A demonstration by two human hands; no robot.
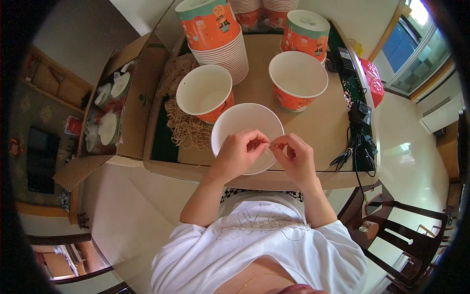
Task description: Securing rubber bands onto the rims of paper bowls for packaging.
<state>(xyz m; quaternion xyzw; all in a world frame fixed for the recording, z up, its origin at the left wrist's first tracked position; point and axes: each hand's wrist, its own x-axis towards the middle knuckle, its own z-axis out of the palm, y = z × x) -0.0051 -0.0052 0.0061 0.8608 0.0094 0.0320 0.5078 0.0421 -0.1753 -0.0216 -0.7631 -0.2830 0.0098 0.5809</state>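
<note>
My left hand (243, 153) and my right hand (294, 156) meet over a white round paper bucket (230, 122) at the table's near edge. Both are closed, thumb and fingertips pinched together and nearly touching. Between them is what looks like a thin tan string, mostly hidden by the fingers. Beyond this bucket stand two more open paper buckets, one on the left (203, 90) and one on the right (298, 73), orange outside and white inside. A tangled heap of brown string (188, 122) lies left of them.
A tall stack of nested buckets (220, 54) stands at the far left, another upturned bucket stack (306, 34) at the far right. An open cardboard box (137, 103) with wrapped buckets adjoins the table's left. Black cables and adapters (360, 142) line the right edge. A dark chair (406, 235) stands right.
</note>
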